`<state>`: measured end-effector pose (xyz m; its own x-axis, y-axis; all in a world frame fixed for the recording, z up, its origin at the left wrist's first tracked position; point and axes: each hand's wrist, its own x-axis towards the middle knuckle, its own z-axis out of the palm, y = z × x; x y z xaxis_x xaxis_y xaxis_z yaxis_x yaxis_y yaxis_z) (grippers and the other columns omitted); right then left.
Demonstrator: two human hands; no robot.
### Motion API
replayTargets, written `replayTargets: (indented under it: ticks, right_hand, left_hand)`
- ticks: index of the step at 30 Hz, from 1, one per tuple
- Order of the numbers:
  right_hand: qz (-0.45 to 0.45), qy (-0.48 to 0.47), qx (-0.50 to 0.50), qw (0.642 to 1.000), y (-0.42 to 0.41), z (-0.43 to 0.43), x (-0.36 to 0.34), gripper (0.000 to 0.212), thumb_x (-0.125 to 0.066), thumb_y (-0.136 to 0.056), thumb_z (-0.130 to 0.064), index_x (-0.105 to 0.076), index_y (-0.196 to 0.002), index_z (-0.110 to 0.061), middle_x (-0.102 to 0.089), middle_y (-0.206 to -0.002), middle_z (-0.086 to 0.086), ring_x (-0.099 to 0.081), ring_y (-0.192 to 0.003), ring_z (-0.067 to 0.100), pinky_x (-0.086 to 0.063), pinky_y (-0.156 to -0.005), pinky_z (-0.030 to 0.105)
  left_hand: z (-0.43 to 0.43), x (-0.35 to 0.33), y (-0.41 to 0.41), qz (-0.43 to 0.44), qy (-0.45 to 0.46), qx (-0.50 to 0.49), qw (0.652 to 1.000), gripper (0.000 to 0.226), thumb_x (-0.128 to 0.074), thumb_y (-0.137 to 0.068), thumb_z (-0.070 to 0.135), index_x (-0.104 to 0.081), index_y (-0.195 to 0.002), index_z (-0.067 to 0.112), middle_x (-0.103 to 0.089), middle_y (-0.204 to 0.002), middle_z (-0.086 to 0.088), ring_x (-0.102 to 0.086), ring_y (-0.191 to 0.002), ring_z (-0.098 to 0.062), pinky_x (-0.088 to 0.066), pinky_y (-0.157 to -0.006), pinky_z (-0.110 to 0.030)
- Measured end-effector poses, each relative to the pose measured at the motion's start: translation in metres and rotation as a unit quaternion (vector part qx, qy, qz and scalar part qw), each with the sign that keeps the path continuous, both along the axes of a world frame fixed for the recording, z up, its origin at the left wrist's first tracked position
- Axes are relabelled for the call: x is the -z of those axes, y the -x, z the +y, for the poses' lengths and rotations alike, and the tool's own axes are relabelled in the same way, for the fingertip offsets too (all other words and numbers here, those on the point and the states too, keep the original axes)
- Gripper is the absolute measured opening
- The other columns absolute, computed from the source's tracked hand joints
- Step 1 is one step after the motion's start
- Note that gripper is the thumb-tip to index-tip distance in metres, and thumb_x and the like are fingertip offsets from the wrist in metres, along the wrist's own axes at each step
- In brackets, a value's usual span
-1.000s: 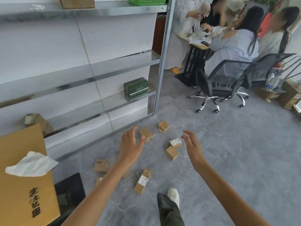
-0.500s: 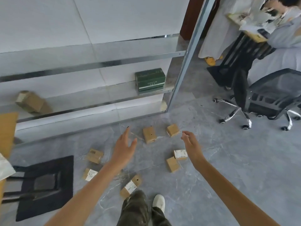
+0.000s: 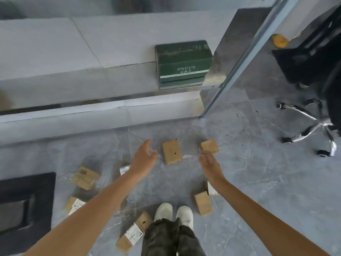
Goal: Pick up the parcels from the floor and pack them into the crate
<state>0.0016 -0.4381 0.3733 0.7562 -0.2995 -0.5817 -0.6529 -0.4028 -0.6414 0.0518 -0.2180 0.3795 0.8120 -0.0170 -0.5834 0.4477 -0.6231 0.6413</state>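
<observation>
Crate [image 3: 46,182] noted far left of the white shoes [image 3: 173,212], dark, only partly in frame, contents not made out. Nearer the shoes, on their left: stacked parcels [image 3: 86,177], labelled parcel [image 3: 74,206], and long parcel [image 3: 133,231] just beside the left shoe. Half-hidden parcel [image 3: 124,169] glimpsed behind the left forearm.

Left hand [image 3: 144,157] found ahead-left of the shoes, fingers spread and relaxed, holding nothing, just beside the plain parcel [image 3: 172,151] lying straight ahead of the shoes. Right hand [image 3: 208,161] ahead-right of the shoes, fingers loosely parted, empty; near or touching the far parcel [image 3: 209,145], could not tell which. Two near parcels [image 3: 203,203] right of the shoes.

Judged the risks thus: long parcel liable to be kicked or trodden on with any step from the shoes; half-hidden parcel easily missed; smooth cardboard apt to slip from a one-handed grab if both hands went for separate parcels; crate well apart from the shoes, so a twisting carry leftward could spill a loose armful.
</observation>
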Motion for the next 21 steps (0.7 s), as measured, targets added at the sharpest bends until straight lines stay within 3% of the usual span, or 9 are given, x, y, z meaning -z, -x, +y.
replayTargets:
  ticks: [4,6,9,10,12,13,15,18,21]
  right_hand:
    - [0.002,0.008,-0.013,1.0,-0.051,-0.011,0.18,0.037,-0.046,-0.097,-0.025,-0.047,-0.132,-0.012,-0.056,-0.118,0.012,-0.05,-0.091,0.019,-0.036,-0.06,0.018]
    - [0.012,0.017,-0.024,0.999,-0.072,-0.017,0.273,0.041,-0.048,-0.097,-0.024,-0.044,-0.134,-0.008,-0.053,-0.127,0.017,-0.052,-0.099,0.024,-0.039,-0.07,0.023]
    - [0.078,-0.01,-0.025,0.997,-0.09,-0.019,0.387,0.053,-0.046,-0.098,-0.032,-0.032,-0.144,-0.01,-0.044,-0.14,0.015,-0.049,-0.119,0.029,-0.039,-0.082,0.033]
    - [0.105,-0.029,-0.019,0.994,-0.091,-0.017,0.415,0.056,-0.045,-0.098,-0.035,-0.028,-0.147,-0.011,-0.042,-0.143,0.014,-0.047,-0.124,0.03,-0.04,-0.089,0.037]
    - [0.12,-0.064,-0.016,0.991,-0.088,-0.012,0.458,0.058,-0.044,-0.099,-0.035,-0.024,-0.149,-0.013,-0.037,-0.147,0.011,-0.042,-0.13,0.03,-0.038,-0.1,0.038]
    - [0.112,-0.074,-0.017,0.991,-0.084,-0.009,0.471,0.056,-0.045,-0.099,-0.031,-0.025,-0.148,-0.012,-0.038,-0.147,0.011,-0.042,-0.13,0.029,-0.038,-0.1,0.037]
    - [0.088,-0.078,-0.005,0.993,-0.077,-0.005,0.475,0.05,-0.047,-0.099,-0.021,-0.031,-0.145,-0.011,-0.046,-0.14,0.01,-0.047,-0.124,0.028,-0.041,-0.094,0.033]
    - [0.062,-0.098,0.026,0.993,-0.066,-0.006,0.431,0.046,-0.05,-0.097,-0.016,-0.037,-0.141,-0.011,-0.052,-0.126,0.006,-0.052,-0.111,0.025,-0.043,-0.086,0.033]
    - [0.036,-0.127,0.04,0.99,-0.054,-0.01,0.344,0.042,-0.053,-0.095,-0.015,-0.041,-0.136,-0.012,-0.051,-0.115,0.0,-0.052,-0.098,0.016,-0.041,-0.084,0.031]
  left_hand:
    - [-0.024,0.186,-0.038,0.083,-0.013,-0.002,0.996,0.058,-0.045,-0.095,0.011,-0.022,-0.147,0.014,-0.045,-0.14,-0.018,-0.05,-0.121,-0.033,-0.044,-0.095,-0.037]
    - [-0.037,0.277,-0.049,0.114,-0.005,0.02,0.993,0.063,-0.05,-0.094,0.011,-0.018,-0.148,0.011,-0.043,-0.142,-0.017,-0.049,-0.121,-0.032,-0.043,-0.093,-0.034]
    - [-0.059,0.387,-0.056,0.184,0.031,0.01,0.982,0.082,-0.057,-0.088,0.0,-0.003,-0.15,0.008,-0.051,-0.128,-0.008,-0.054,-0.085,-0.02,-0.045,-0.072,-0.029]
    - [-0.066,0.414,-0.055,0.212,0.048,-0.007,0.976,0.085,-0.055,-0.088,-0.004,0.002,-0.15,0.009,-0.052,-0.122,-0.004,-0.051,-0.082,-0.019,-0.043,-0.066,-0.025]
    - [-0.078,0.453,-0.051,0.246,0.085,-0.051,0.964,0.079,-0.05,-0.089,-0.006,-0.005,-0.151,0.014,-0.042,-0.138,-0.007,-0.05,-0.11,-0.026,-0.043,-0.078,-0.027]
    - [-0.084,0.464,-0.05,0.252,0.091,-0.071,0.961,0.073,-0.048,-0.09,-0.005,-0.012,-0.149,0.015,-0.036,-0.144,-0.008,-0.043,-0.123,-0.028,-0.041,-0.087,-0.03]
    - [-0.09,0.465,-0.047,0.253,0.099,-0.11,0.956,0.062,-0.046,-0.091,-0.004,-0.022,-0.145,0.014,-0.035,-0.145,-0.01,-0.038,-0.129,-0.028,-0.037,-0.094,-0.033]
    - [-0.083,0.422,-0.042,0.253,0.125,-0.131,0.95,0.052,-0.044,-0.093,-0.002,-0.031,-0.141,0.014,-0.043,-0.137,-0.01,-0.043,-0.124,-0.027,-0.037,-0.089,-0.036]
    - [-0.07,0.337,-0.034,0.216,0.14,-0.143,0.956,0.038,-0.044,-0.096,0.014,-0.043,-0.134,0.017,-0.051,-0.125,-0.005,-0.047,-0.116,-0.022,-0.035,-0.086,-0.035]
